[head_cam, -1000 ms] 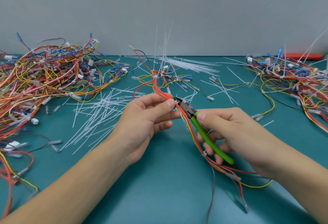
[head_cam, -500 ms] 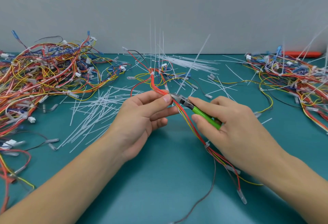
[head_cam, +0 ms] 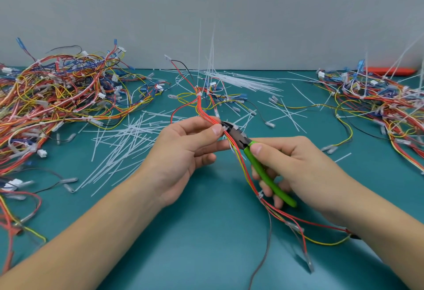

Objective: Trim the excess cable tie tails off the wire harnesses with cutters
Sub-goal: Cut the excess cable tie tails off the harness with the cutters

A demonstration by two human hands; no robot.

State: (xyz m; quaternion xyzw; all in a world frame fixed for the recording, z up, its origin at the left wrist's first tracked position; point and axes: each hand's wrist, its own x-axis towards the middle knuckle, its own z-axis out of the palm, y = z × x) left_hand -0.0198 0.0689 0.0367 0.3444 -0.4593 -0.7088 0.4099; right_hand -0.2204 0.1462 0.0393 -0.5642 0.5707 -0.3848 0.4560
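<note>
**Cutter nose at the tie, wires close by**

Just right of the frame's centre, the left hand (head_cam: 183, 149) pinches a bundle of red, orange and yellow wires, the wire harness (head_cam: 241, 163), between thumb and forefinger, while the right hand (head_cam: 296, 165) is wrapped around the green-handled cutters (head_cam: 259, 163). The dark cutter nose sits against the bundle right beside the left thumb tip, at a small white cable tie head (head_cam: 226, 127); whether the blades are parted or closed cannot be told.

The main risk, as a judgement: the blades lie so near the wires that a slight tilt could nick insulation instead of plastic, and the thumb is close enough to be pinched. A severed tail could also spring off into the loose white trimmed tie tails (head_cam: 124, 147) on the teal mat (head_cam: 206, 243).

The cutters' long axis runs diagonally, nose pointing to the upper left, handles trailing to the lower right. The harness runs from upper centre down to the lower right.
</note>
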